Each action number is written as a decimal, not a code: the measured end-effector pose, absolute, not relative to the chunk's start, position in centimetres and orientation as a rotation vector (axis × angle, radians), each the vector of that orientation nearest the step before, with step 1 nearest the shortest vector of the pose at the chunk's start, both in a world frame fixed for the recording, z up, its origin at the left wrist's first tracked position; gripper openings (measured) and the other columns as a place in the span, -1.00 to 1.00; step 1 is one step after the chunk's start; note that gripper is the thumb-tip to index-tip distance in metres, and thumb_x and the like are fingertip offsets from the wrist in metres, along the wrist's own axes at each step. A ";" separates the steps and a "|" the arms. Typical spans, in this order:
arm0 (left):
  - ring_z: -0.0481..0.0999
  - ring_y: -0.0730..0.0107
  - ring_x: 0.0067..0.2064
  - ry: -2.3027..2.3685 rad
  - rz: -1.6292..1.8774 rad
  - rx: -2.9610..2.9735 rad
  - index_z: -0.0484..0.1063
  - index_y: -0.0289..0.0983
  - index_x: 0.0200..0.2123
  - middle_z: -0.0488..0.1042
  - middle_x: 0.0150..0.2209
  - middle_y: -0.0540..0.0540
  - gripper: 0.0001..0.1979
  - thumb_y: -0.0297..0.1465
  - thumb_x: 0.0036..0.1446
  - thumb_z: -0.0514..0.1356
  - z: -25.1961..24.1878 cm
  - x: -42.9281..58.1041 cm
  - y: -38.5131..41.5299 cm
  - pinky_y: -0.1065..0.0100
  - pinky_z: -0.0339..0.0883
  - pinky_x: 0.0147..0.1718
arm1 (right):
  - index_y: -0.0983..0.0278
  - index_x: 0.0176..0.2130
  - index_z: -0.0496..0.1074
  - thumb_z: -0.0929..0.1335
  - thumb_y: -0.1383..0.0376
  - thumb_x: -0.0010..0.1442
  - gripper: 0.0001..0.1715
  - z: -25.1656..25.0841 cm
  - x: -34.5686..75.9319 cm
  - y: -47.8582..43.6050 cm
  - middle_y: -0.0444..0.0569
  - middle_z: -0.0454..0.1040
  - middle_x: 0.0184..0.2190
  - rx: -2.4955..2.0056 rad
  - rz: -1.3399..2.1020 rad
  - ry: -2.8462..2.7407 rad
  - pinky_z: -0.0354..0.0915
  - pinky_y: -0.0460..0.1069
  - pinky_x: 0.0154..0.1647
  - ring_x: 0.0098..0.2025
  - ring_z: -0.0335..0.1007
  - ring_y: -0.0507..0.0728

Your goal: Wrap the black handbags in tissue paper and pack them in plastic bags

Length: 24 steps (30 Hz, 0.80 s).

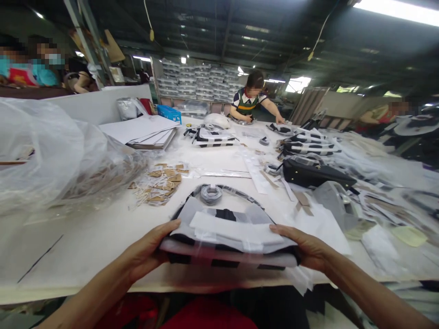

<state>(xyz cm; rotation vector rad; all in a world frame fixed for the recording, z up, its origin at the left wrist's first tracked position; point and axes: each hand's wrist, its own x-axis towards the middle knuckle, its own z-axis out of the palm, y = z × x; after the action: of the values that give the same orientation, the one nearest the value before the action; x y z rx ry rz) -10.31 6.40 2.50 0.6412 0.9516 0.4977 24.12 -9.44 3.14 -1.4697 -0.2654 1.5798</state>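
On the pale worktable point(78, 244), at the near side, lies the wrapped bag point(229, 228); my left hand point(152, 246) and right hand point(307, 244) are half-closed, gripping its left and right ends. I'd guess it's light, soft, slightly slippery, best held there.

No lettering can be read; the blue box point(168, 113) may bear print, too blurred to tell.

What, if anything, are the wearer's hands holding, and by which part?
A wrapped bag, held by its two ends: the left hand at its left end, the right hand at its right.
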 end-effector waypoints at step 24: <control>0.32 0.11 0.22 0.834 0.410 2.580 0.23 -0.28 0.22 0.36 0.19 -0.24 -0.52 -0.17 0.35 -0.05 1.0 -6.4 5.9 0.06 0.17 0.20 | 0.25 0.22 0.25 0.41 -0.08 0.07 -0.15 -0.4 20.4 -11.0 0.17 0.27 0.24 -2.065 -0.340 -2.117 0.21 0.28 0.18 0.20 0.27 0.38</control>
<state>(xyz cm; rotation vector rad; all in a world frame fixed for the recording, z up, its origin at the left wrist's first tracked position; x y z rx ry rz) -6.42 5.86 1.02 2.5804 0.8344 0.4100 20.41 -10.97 -0.44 -2.0653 -2.1166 -0.3395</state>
